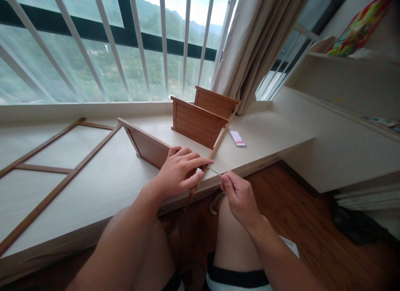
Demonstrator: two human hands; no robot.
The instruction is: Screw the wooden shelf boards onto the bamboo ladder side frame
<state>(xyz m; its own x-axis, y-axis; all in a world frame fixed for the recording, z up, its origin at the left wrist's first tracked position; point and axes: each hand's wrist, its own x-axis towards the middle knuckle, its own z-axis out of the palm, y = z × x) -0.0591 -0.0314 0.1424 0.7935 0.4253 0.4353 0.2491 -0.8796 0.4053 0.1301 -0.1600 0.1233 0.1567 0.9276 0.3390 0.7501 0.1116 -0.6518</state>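
My left hand point(180, 169) is closed over the end of a brown wooden panel point(146, 147), its index finger and thumb reaching the narrow wooden rail point(222, 136). In my right hand point(240, 195) is a thin metal hex key point(215, 171), as far as its bare shaft shows; the fist hides the other end. The shaft's tip meets the rail's outer side beside my left fingertips. Two more wooden panels, a nearer one point(198, 123) and a farther one point(215, 102), stand on edge against the same rail. The rail's near end sticks out past the ledge.
A ladder-like wooden frame point(93, 155) lies flat on the pale window ledge point(103, 186) at left. Right of the rail lies a small blurred pinkish item point(237, 138). White bars point(163, 45) and a beige curtain point(250, 41) line the window. A dark bag point(356, 224) sits on the floor.
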